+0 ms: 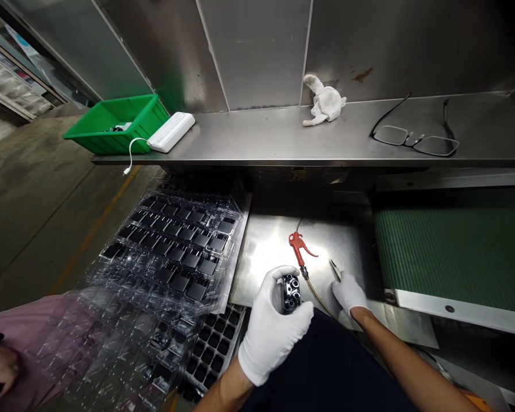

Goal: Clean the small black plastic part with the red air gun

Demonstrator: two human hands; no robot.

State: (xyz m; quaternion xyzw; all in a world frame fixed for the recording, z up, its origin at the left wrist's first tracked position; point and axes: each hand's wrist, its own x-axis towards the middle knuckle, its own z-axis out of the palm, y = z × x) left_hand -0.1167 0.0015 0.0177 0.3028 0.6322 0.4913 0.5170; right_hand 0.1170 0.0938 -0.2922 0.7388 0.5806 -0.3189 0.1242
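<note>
My left hand (274, 326), in a white glove, is closed around a small glossy black part (291, 293) with several round, ring-edged openings facing up. In my right hand (349, 293), also white-gloved, is a thin pointed tool (335, 270), its tip directed up and to the left; whether it is tweezers or a blade I cannot tell. Between and beyond both hands, a red air blow gun (299, 249) lies on the metal worktop (264, 246), joined to a yellowish hose (316, 294) that runs towards me.
Clear plastic trays (171, 240) holding black parts stand at the left. A green bin (115, 126), white power bank (171, 131), crumpled white glove (326, 102) and glasses (412, 137) sit on the shelf (249, 134). A green conveyor belt (455, 252) lies right. Another person's hand (0, 366) shows lower left.
</note>
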